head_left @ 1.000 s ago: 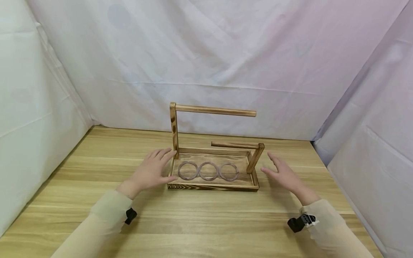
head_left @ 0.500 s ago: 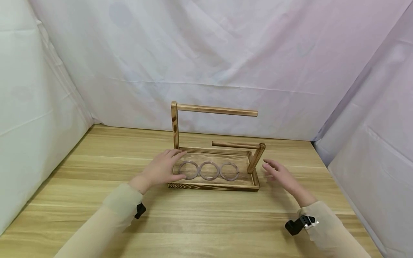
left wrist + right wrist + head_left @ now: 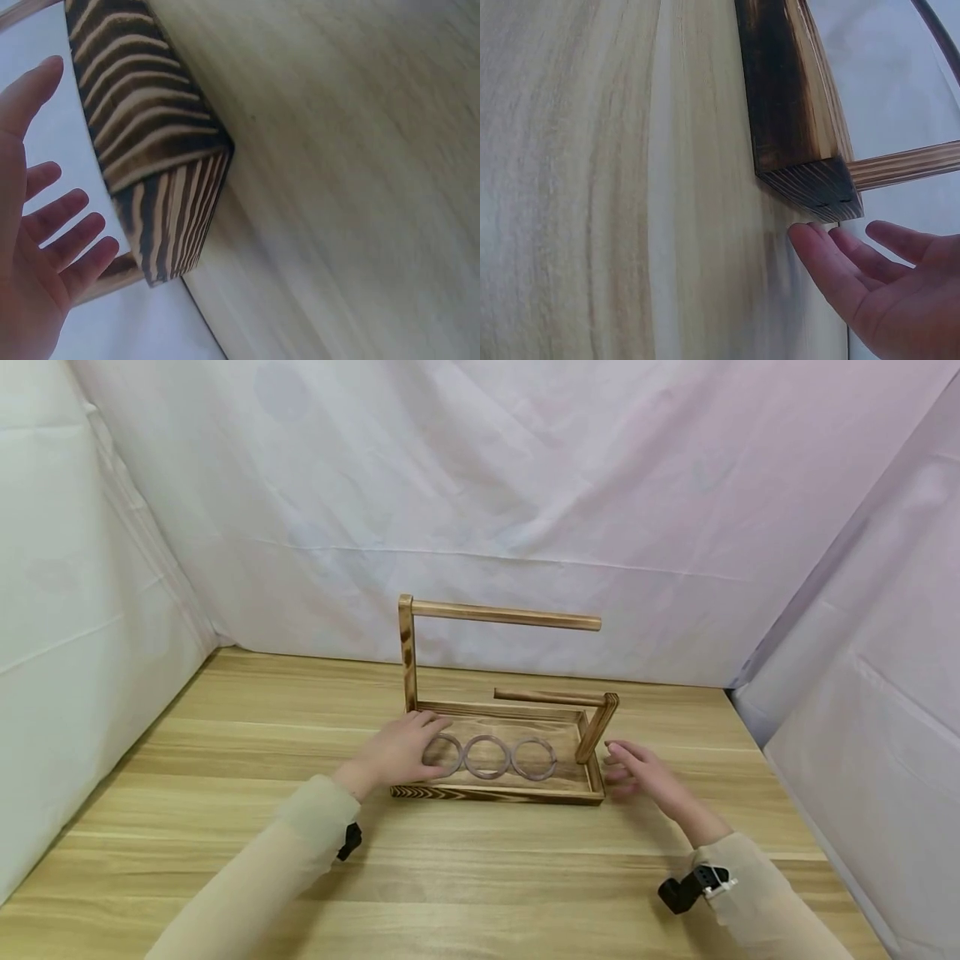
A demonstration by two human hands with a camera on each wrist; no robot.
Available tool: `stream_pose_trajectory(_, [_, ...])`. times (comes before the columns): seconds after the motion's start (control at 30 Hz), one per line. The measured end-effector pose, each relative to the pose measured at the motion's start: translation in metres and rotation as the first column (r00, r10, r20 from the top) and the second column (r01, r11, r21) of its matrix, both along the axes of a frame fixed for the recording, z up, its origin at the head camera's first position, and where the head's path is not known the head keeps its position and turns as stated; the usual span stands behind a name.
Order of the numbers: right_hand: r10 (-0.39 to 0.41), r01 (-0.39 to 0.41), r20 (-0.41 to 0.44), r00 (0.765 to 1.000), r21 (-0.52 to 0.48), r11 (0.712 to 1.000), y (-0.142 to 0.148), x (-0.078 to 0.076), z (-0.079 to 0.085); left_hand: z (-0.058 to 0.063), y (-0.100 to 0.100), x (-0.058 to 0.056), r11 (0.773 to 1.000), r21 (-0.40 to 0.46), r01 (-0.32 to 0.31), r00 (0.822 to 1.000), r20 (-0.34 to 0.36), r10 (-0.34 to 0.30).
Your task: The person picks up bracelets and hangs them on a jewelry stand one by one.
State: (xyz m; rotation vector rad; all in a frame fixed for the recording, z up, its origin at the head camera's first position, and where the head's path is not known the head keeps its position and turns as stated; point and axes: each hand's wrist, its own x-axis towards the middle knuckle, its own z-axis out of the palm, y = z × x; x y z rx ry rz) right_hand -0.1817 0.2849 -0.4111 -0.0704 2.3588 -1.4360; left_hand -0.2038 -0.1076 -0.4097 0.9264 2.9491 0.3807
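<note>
A wooden tray (image 3: pixel 495 794) with dark-burnt grain sits on the table. Inside lie a left ring (image 3: pixel 461 758), a middle ring (image 3: pixel 487 737) and a right ring (image 3: pixel 533 740), thin, greyish and see-through, side by side in a row. My left hand (image 3: pixel 397 753) reaches over the tray's left end, thumb and fingers spread apart, and covers part of the left ring. Just outside the tray's right end is my right hand (image 3: pixel 648 777), its fingers loosely bent near the short post. In the wrist views both the left hand (image 3: pixel 34 262) and right hand (image 3: pixel 892 277) hold nothing.
From the tray's left rises a tall post (image 3: pixel 408 652) bearing a long upper bar (image 3: pixel 506 615). A shorter post (image 3: pixel 597 731) on the right carries a lower bar (image 3: pixel 551 697) pointing left. White cloth (image 3: pixel 480 493) hangs behind and at both sides of the wooden table (image 3: pixel 480 877).
My left hand has moved right, from the tray's left edge to over the left ring. My right hand has come slightly lower and closer to the tray, its fingers more bent. The rings stay put.
</note>
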Motion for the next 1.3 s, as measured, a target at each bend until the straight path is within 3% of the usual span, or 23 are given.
stream_pose_trajectory(0.3, [-0.007,0.008,0.018,1.0,-0.058,0.998,-0.002,0.003,-0.007,-0.009,0.009,-0.005,0.999,-0.029,-0.019,0.998,0.056,0.02])
stream_pose_trajectory(0.53, [-0.039,0.045,0.06,0.997,-0.114,0.992,-0.007,0.003,-0.01,-0.01,0.015,-0.007,0.996,-0.081,-0.038,0.993,0.11,0.046])
stream_pose_trajectory(0.73, [-0.042,0.049,0.074,0.996,-0.105,0.993,-0.009,0.004,-0.016,-0.011,0.018,-0.008,0.992,-0.12,-0.042,0.99,0.131,0.058])
stream_pose_trajectory(1.3, [-0.021,0.034,0.103,0.994,-0.131,0.991,-0.004,0.002,-0.024,-0.012,0.02,-0.01,0.994,-0.093,-0.055,0.98,0.185,0.072])
